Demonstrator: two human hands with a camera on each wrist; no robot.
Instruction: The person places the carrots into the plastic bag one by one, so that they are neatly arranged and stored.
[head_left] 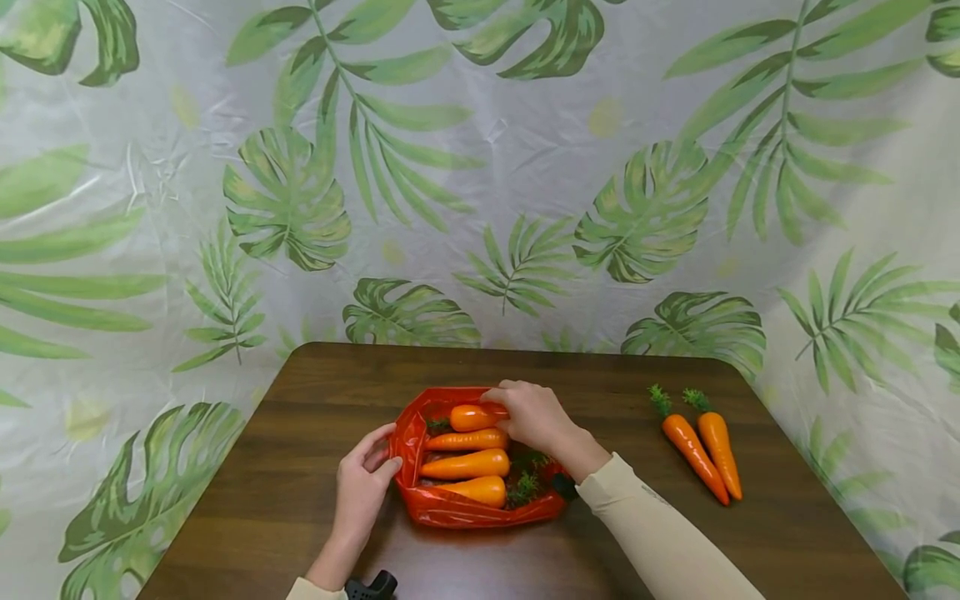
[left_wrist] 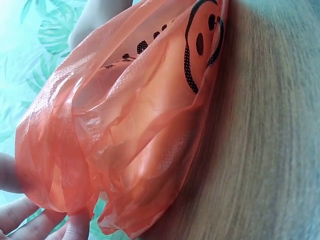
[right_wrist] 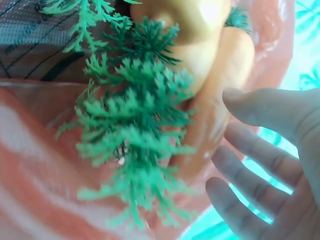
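A red plastic bag (head_left: 487, 515) lies with its mouth spread, holding several orange carrots (head_left: 467, 464) side by side. My left hand (head_left: 358, 483) pinches the bag's left rim between thumb and fingers. In the left wrist view, the thin bag (left_wrist: 135, 120) has a black printed face, and the fingertips sit at its gathered edge. Over the bag's far right side, my right hand (head_left: 536, 414) touches the farthest carrot (head_left: 468, 417). Its fingers are nearly straight in the right wrist view, with the thumb tip right at a carrot (right_wrist: 227, 65). Feathery green tops (right_wrist: 140, 130) bunch beside it.
Two more carrots (head_left: 693, 454) with green tops lie side by side on the brown wooden table (head_left: 315, 417), right of the bag. Behind the table hangs a leaf-patterned sheet (head_left: 480, 167). A black wrist device (head_left: 371, 586) shows at the front edge.
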